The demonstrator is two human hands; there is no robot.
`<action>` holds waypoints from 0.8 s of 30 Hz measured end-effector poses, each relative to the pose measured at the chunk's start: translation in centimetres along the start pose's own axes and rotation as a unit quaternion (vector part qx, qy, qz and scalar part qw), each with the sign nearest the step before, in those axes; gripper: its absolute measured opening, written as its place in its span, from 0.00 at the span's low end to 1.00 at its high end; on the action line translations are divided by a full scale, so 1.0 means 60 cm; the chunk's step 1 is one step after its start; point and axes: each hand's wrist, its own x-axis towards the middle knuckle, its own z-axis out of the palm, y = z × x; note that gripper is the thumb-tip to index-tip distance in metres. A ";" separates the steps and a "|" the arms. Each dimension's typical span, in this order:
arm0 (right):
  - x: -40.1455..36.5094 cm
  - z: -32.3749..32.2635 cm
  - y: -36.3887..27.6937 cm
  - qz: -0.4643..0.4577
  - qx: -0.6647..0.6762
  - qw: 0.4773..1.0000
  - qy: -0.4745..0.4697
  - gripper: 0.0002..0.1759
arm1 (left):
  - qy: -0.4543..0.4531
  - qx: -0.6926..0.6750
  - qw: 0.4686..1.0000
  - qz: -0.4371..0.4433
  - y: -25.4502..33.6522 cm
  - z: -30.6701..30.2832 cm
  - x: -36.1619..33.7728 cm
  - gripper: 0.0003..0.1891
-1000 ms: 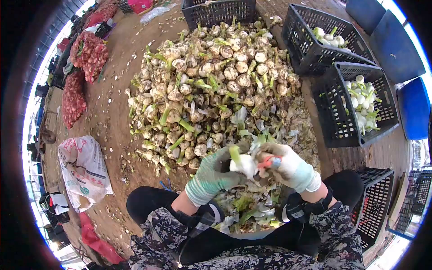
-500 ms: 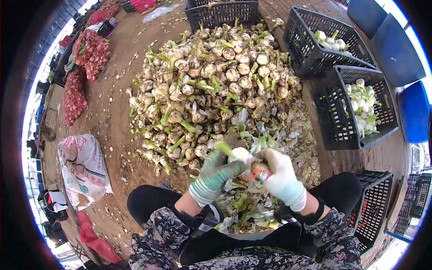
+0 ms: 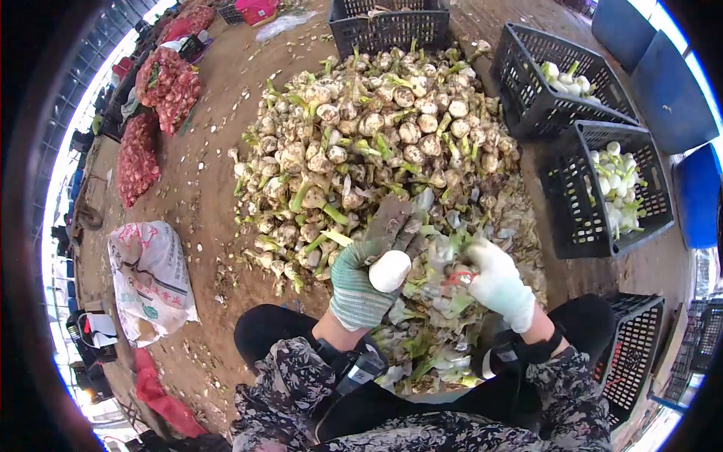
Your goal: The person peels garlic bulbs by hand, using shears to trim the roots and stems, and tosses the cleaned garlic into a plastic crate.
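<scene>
My left hand (image 3: 357, 290), in a green-and-white striped glove, is closed round a peeled white bulb (image 3: 389, 271), its green stem pointing up and left. To its right, my right hand (image 3: 497, 282), in a pale glove, has its fingers curled round something with a red part (image 3: 460, 277); the rest of that item is hidden by the fingers. The hands are apart. Beyond them rises a large heap of soil-marked bulbs (image 3: 407, 132) with cut green stems. Loose peelings (image 3: 422, 343) lie beneath and between the hands.
Black crates with peeled bulbs (image 3: 561, 188) (image 3: 520, 113) stand at the right. Another black crate (image 3: 388, 32) is behind the heap, and one (image 3: 633, 354) is beside my right knee. Red net sacks (image 3: 138, 162) and a white sack (image 3: 151, 279) lie left.
My hands have moved apart, the right one to the right. The white bulb, earlier between both hands, is now in my left hand alone. The view has shifted slightly.
</scene>
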 end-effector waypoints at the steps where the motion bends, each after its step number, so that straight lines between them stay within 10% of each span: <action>1: -0.004 -0.006 -0.023 -0.035 0.175 0.984 0.018 0.31 | -0.013 0.075 0.997 -0.015 0.003 -0.006 -0.004 0.27; 4: -0.025 0.011 -0.105 -0.071 0.419 0.905 -0.036 0.38 | 0.007 0.192 0.978 -0.083 -0.023 -0.017 -0.009 0.26; 5: -0.022 0.031 -0.099 -0.143 0.231 0.956 0.112 0.38 | -0.051 0.348 0.935 0.035 -0.036 -0.018 -0.010 0.26; 6: -0.021 0.035 -0.077 -0.088 0.431 0.898 0.032 0.33 | -0.106 0.486 0.853 0.155 -0.046 -0.017 -0.008 0.26; 7: -0.011 0.039 -0.035 -0.072 0.495 0.862 0.077 0.27 | -0.001 0.195 0.978 -0.074 -0.032 0.011 -0.004 0.28; 8: -0.003 0.028 0.004 -0.057 0.557 0.820 0.119 0.22 | 0.046 0.248 0.966 0.047 -0.048 -0.027 0.015 0.30; 10: 0.000 -0.054 0.039 -0.190 0.793 0.559 0.148 0.17 | 0.058 0.241 0.968 0.038 -0.035 -0.007 0.007 0.26; 14: 0.003 -0.051 0.024 -0.096 0.831 0.532 0.133 0.28 | 0.014 0.350 0.935 0.049 -0.039 -0.012 0.008 0.20; 18: -0.003 -0.013 -0.019 -0.135 0.842 0.500 -0.153 0.32 | -0.041 0.463 0.878 0.117 -0.044 0.009 -0.010 0.18; 20: -0.005 0.011 -0.032 -0.114 0.859 0.433 -0.249 0.35 | -0.096 0.628 0.724 0.269 -0.038 0.011 -0.014 0.15; 22: -0.021 0.024 -0.051 -0.026 0.868 0.425 -0.257 0.36 | -0.057 0.659 0.711 0.238 -0.035 0.031 -0.017 0.15; 24: -0.028 0.022 -0.076 0.073 0.847 0.488 -0.197 0.34 | -0.132 0.724 0.586 0.339 -0.031 0.036 -0.016 0.16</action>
